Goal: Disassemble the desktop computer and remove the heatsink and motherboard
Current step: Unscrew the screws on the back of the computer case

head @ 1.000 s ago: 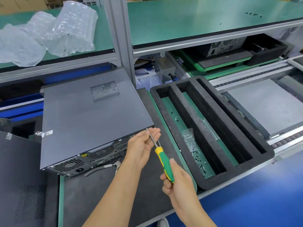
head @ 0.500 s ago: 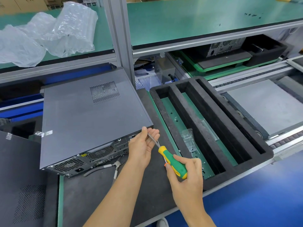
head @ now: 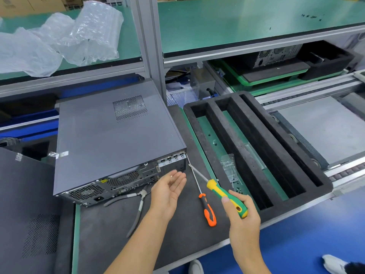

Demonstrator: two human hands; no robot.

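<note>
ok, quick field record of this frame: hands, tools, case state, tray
left hand: open, palm up, small screw resting on it
right hand: gripping green-yellow screwdriver, tip near the case's rear corner
computer case: lying flat on the black mat, side cover still on
orange screwdriver: loose on mat
pliers: on mat by the case's rear
foam tray: right of case, clear bag in one slot

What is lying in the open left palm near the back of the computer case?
A single tiny pale object, likely a screw, rests on the upturned left hand. It is too small to identify surely. Nothing else shows in that palm.
</note>
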